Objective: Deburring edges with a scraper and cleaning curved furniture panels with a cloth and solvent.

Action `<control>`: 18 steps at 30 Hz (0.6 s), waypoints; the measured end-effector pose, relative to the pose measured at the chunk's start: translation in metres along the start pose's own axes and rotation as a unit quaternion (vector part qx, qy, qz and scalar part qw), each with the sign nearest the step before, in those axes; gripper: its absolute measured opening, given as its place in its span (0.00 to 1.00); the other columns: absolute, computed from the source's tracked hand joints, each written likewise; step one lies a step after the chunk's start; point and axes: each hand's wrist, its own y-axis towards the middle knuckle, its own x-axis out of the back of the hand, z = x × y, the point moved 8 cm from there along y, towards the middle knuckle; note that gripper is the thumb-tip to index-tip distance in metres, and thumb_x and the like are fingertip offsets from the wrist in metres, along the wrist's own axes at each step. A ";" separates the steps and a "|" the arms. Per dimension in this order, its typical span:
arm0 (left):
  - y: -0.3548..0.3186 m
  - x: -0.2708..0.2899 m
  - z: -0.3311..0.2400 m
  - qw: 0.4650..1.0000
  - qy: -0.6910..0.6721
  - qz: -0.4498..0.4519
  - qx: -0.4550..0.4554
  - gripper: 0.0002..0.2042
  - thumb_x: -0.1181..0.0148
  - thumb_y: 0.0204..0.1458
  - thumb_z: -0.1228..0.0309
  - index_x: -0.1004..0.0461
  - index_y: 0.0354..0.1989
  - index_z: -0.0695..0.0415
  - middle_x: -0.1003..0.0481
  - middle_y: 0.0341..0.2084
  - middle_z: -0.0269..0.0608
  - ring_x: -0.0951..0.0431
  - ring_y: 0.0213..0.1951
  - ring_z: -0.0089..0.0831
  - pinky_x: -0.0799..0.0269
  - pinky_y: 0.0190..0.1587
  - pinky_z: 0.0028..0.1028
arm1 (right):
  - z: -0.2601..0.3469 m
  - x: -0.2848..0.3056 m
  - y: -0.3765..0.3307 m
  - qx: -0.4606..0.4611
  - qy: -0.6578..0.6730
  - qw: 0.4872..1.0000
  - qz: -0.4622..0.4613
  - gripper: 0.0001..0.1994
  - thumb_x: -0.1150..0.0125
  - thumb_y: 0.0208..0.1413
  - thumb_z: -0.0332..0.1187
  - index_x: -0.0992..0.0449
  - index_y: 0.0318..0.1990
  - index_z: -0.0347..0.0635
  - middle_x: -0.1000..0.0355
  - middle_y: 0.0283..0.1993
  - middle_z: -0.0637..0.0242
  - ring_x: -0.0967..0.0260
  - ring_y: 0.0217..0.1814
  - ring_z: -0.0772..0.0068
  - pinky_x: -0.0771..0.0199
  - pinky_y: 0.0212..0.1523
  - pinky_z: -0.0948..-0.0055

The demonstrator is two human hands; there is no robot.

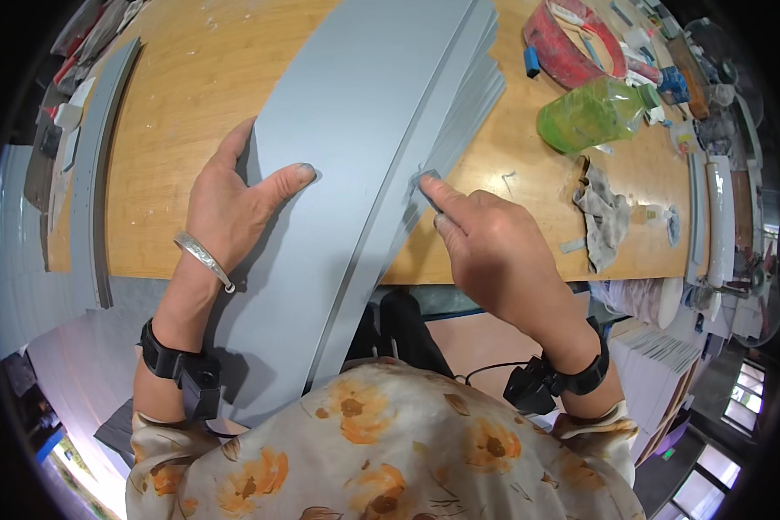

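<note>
A long blue-grey panel (329,130) with a raised lengthwise ridge lies slanted over the table edge toward my body. My left hand (230,195) grips its left edge, the thumb flat on top and the fingers mostly hidden underneath. On the narrow strip right of the ridge, my right hand (494,243) presses down with the index finger stretched out and the other fingers curled in. Under that fingertip is a small dark grey patch (417,184), too covered to identify. Grey smudges mark the fingertips. More grey panels (472,108) are fanned beneath the top one.
Right of the panels on the wooden table (182,113) lie a bottle of green liquid (585,117), a red round container (546,43), a small blue block (530,61) and a crumpled grey rag (602,217). A long grey strip (104,173) lies along the left side.
</note>
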 end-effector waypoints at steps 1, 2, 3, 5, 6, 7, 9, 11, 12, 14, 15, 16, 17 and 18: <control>0.001 0.002 0.001 1.000 0.014 -0.013 -0.007 0.43 0.32 0.36 0.51 0.40 0.53 0.74 0.31 0.45 0.64 0.31 0.50 0.44 0.37 0.53 0.32 | 0.006 -0.001 -0.002 0.027 -0.028 0.999 -0.012 0.20 0.48 0.45 0.24 0.31 0.50 0.36 0.31 0.25 0.51 0.31 0.25 0.52 0.29 0.29 0.62; 0.001 0.004 0.002 0.999 0.029 -0.026 -0.013 0.43 0.32 0.35 0.51 0.40 0.52 0.74 0.31 0.44 0.64 0.30 0.50 0.44 0.36 0.52 0.32 | 0.013 -0.002 -0.005 0.053 -0.056 0.997 -0.024 0.18 0.50 0.46 0.23 0.30 0.48 0.33 0.32 0.24 0.50 0.32 0.23 0.55 0.30 0.26 0.64; 0.001 0.002 0.003 0.999 0.030 -0.021 -0.016 0.43 0.32 0.35 0.51 0.40 0.52 0.74 0.31 0.44 0.64 0.30 0.50 0.44 0.36 0.52 0.32 | 0.015 -0.003 -0.010 0.049 -0.054 0.997 -0.025 0.18 0.50 0.46 0.23 0.30 0.48 0.33 0.32 0.24 0.50 0.32 0.23 0.55 0.30 0.26 0.64; -0.001 0.004 0.002 0.998 0.030 -0.032 -0.045 0.40 0.31 0.36 0.54 0.39 0.52 0.73 0.30 0.43 0.60 0.29 0.48 0.40 0.34 0.50 0.31 | 0.016 -0.006 -0.018 0.012 -0.037 0.999 -0.005 0.18 0.48 0.47 0.22 0.30 0.49 0.37 0.33 0.24 0.57 0.34 0.25 0.58 0.31 0.29 0.66; 0.000 0.002 -0.002 0.998 0.029 -0.028 -0.051 0.40 0.31 0.36 0.54 0.39 0.52 0.73 0.30 0.43 0.60 0.29 0.48 0.40 0.34 0.50 0.31 | 0.017 -0.003 -0.021 0.007 -0.039 0.999 -0.010 0.18 0.48 0.47 0.22 0.30 0.49 0.37 0.33 0.24 0.57 0.34 0.25 0.58 0.31 0.29 0.66; -0.001 0.003 -0.006 0.998 0.003 -0.027 -0.056 0.39 0.31 0.37 0.55 0.39 0.52 0.73 0.29 0.43 0.58 0.29 0.47 0.39 0.34 0.50 0.30 | 0.018 -0.006 -0.023 0.000 -0.022 0.999 0.033 0.18 0.49 0.48 0.22 0.31 0.50 0.37 0.32 0.25 0.55 0.33 0.26 0.58 0.31 0.28 0.67; 0.000 0.000 -0.012 0.997 -0.023 -0.022 -0.065 0.38 0.31 0.37 0.57 0.39 0.53 0.72 0.29 0.42 0.56 0.29 0.46 0.37 0.34 0.49 0.29 | 0.009 -0.014 -0.027 -0.011 -0.004 0.997 0.072 0.19 0.50 0.49 0.22 0.32 0.51 0.37 0.31 0.26 0.53 0.32 0.26 0.59 0.31 0.27 0.68; 0.000 -0.003 -0.010 0.998 -0.052 -0.009 -0.038 0.37 0.31 0.38 0.59 0.39 0.53 0.71 0.28 0.42 0.53 0.29 0.45 0.35 0.34 0.49 0.28 | -0.002 0.007 -0.033 0.109 0.121 0.984 -0.067 0.22 0.53 0.47 0.22 0.36 0.53 0.30 0.30 0.27 0.53 0.31 0.25 0.60 0.29 0.30 0.68; -0.002 -0.001 -0.010 0.998 -0.047 -0.010 -0.038 0.37 0.31 0.38 0.59 0.39 0.53 0.71 0.28 0.42 0.53 0.29 0.45 0.35 0.34 0.49 0.28 | -0.020 0.005 -0.030 -0.034 0.239 0.970 0.028 0.21 0.54 0.51 0.24 0.39 0.55 0.34 0.30 0.28 0.55 0.32 0.26 0.60 0.30 0.33 0.69; -0.004 0.000 -0.008 0.998 -0.067 0.003 0.000 0.37 0.31 0.38 0.59 0.39 0.53 0.71 0.28 0.42 0.54 0.29 0.46 0.35 0.35 0.50 0.28 | -0.048 0.010 -0.026 -0.167 0.332 0.928 -0.023 0.19 0.54 0.52 0.23 0.37 0.54 0.39 0.32 0.27 0.55 0.33 0.27 0.58 0.31 0.34 0.69; -0.005 0.003 -0.006 0.998 -0.062 0.002 -0.001 0.37 0.31 0.38 0.59 0.39 0.53 0.71 0.28 0.42 0.54 0.29 0.46 0.35 0.35 0.50 0.28 | -0.056 0.006 -0.023 -0.165 0.337 0.927 -0.024 0.19 0.54 0.52 0.23 0.37 0.54 0.39 0.32 0.27 0.55 0.33 0.27 0.58 0.31 0.34 0.69; -0.004 0.004 -0.006 0.999 -0.043 -0.009 -0.012 0.37 0.31 0.38 0.59 0.39 0.53 0.71 0.28 0.43 0.54 0.29 0.46 0.36 0.35 0.50 0.29 | -0.074 0.003 -0.025 -0.180 0.299 0.936 -0.053 0.18 0.53 0.52 0.23 0.35 0.52 0.40 0.31 0.28 0.55 0.33 0.28 0.57 0.31 0.35 0.68; -0.003 0.005 -0.007 0.999 -0.023 -0.021 -0.022 0.37 0.31 0.38 0.59 0.39 0.53 0.72 0.28 0.43 0.55 0.29 0.46 0.36 0.35 0.50 0.29 | -0.091 -0.001 -0.029 -0.194 0.262 0.942 -0.081 0.17 0.53 0.51 0.22 0.34 0.50 0.42 0.30 0.29 0.55 0.32 0.30 0.55 0.31 0.36 0.67; -0.002 0.002 -0.010 0.999 -0.022 -0.023 -0.027 0.37 0.31 0.38 0.59 0.39 0.53 0.72 0.28 0.43 0.55 0.29 0.46 0.36 0.35 0.50 0.29 | -0.107 -0.010 -0.032 -0.191 0.262 0.942 -0.085 0.17 0.53 0.51 0.22 0.34 0.50 0.42 0.30 0.29 0.55 0.32 0.30 0.55 0.31 0.36 0.67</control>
